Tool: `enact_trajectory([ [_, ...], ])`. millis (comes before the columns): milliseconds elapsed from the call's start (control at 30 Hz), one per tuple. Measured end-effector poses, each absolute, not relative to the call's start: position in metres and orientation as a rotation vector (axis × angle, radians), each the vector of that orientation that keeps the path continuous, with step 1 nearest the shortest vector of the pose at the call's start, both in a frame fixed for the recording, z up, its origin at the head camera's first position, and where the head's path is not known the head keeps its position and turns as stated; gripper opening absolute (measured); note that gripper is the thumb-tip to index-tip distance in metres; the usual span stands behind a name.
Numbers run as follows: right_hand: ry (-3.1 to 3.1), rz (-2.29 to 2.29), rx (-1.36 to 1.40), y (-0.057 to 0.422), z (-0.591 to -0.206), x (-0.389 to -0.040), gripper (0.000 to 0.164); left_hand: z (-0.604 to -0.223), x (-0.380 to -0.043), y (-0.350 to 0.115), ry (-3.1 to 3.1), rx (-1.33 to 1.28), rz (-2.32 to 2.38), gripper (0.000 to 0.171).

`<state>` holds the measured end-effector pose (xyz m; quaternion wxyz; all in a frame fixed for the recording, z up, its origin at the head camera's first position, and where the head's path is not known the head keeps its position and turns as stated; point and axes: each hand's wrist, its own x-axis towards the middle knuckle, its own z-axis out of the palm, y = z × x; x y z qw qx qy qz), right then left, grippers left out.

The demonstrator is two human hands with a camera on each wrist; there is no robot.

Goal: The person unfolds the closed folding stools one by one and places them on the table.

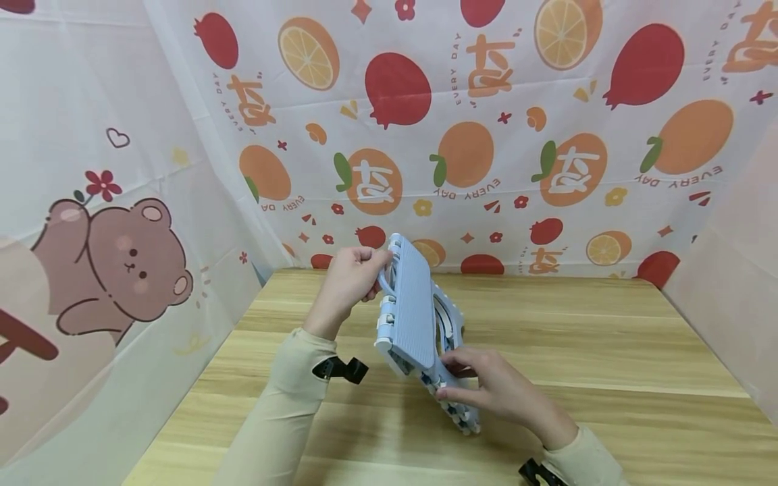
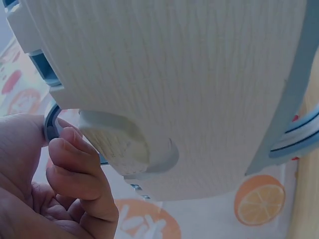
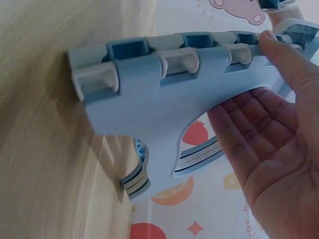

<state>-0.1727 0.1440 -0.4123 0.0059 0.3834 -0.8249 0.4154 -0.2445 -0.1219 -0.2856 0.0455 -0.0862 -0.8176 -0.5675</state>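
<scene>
Only legible text: "EVERY DAY", repeated on the fruit-print cloth [image 1: 523, 223] behind, some of it inverted, w/ large Chinese chars nearby. Lt-blue & white folding stool [image 1: 415, 300] is part-folded, mid-surface [image 1: 577, 337], held tilted; can't tell if its lower end touches the wood grain. Long axis runs diag. in head view: upper end pts away & left twd the cloth, lower hinged end pts back twd the person & right. Ribbed panel faces up & right. L hand [image 1: 355, 273]: grip closed, thumb & curled fingers round the blue carry handle [image 2: 49, 127] on the L edge. R hand [image 1: 495, 385]: grip part-closed on the lower section, thumb on the hinged edge, fingers at the curved cutout [image 3: 199, 130].
</scene>
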Motion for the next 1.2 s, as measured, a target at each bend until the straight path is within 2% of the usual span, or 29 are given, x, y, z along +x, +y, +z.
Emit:
enact_trajectory([
  [733, -2.468, 1.435, 1.076, 0.154, -0.425, -0.185, 0.029, -0.256, -0.251, -0.064, -2.590, -0.551, -1.604, 0.041],
  [967, -2.502, 1.487, 1.004, 0.160, -0.426, -0.187, 0.034, -0.262, -0.248, -0.060, -2.548, -0.692, -1.594, 0.038],
  [1200, -2.505, 1.505, 0.985, 0.159, -0.427, -0.190, 0.036, -0.287, -0.237, -0.075, -2.535, -0.828, -1.663, 0.029],
])
